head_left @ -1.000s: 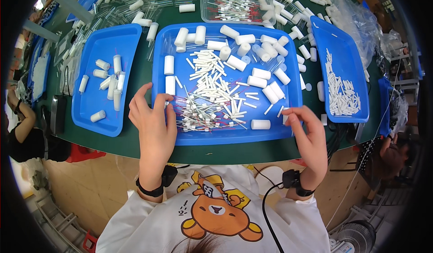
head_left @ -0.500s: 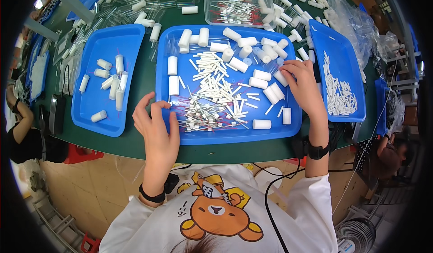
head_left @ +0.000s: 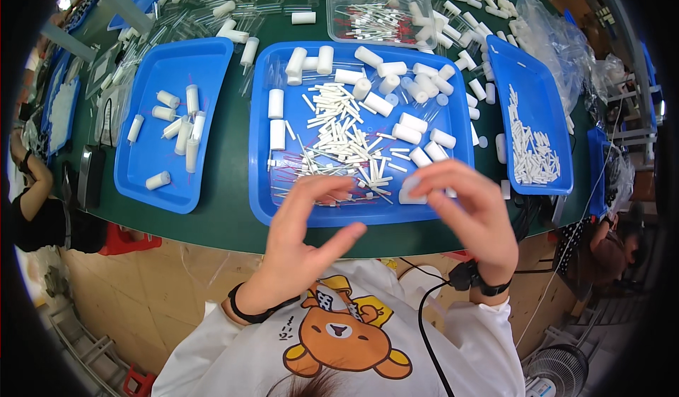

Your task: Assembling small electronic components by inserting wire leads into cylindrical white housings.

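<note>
Over the green table (head_left: 233, 185), blue trays (head_left: 170, 128) sit from 9 to 3 o'clock. Right hand (head_left: 470, 209) pinches a white tube (head_left: 410, 188); left hand (head_left: 304, 231) is open, empty.

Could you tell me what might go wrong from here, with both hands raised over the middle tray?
The right hand pinches a small white tube by its fingertips only; it could slip into the loose pile of white sticks. The left hand hovers low over thin red-tipped pieces near the blue tray's front rim and could sweep them off.
</note>
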`<state>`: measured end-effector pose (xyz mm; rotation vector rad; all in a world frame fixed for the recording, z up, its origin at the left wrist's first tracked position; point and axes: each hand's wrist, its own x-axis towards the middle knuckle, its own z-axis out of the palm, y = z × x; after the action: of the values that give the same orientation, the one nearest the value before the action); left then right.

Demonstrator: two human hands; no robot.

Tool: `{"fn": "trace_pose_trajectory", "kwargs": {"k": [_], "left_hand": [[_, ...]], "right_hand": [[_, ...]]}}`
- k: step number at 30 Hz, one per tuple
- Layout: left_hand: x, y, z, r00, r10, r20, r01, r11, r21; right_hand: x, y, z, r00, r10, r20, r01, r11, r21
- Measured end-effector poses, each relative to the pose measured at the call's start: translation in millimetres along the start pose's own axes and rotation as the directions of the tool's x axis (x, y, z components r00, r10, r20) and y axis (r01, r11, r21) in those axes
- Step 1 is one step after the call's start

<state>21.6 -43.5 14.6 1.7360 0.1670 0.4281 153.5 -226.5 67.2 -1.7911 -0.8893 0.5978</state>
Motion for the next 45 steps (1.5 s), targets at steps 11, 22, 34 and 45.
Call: {"fn": "trace_pose_trajectory", "kwargs": {"k": [11,22,34,45], "left_hand": [[7.3,-13.7,12.4,0.986,0.080,0.146,-0.019,0.924,-0.382],[2.7,-19.7,5.2,0.987,0.017,0.158,0.089,0.764,-0.639],[2.4,-18.6,5.7,0.989,0.005,0.148,0.080,0.827,-0.556],[1.6,-18.4,6.0,0.991,-0.035,0.126,0.078,0.931,-0.357]], "right_hand": [[-17.7,4.6,38.3,0.996,0.060,0.063,-0.085,0.818,0.569],[-20.7,-2.1,42.5,0.958,-0.181,-0.221,0.092,0.929,-0.358],[-19.5,2.5,36.7,0.909,-0.416,0.019,0.337,0.709,-0.620],[-25.3,-4.1,35.4,0.911,-0.387,0.146,0.359,0.564,-0.743]]}}
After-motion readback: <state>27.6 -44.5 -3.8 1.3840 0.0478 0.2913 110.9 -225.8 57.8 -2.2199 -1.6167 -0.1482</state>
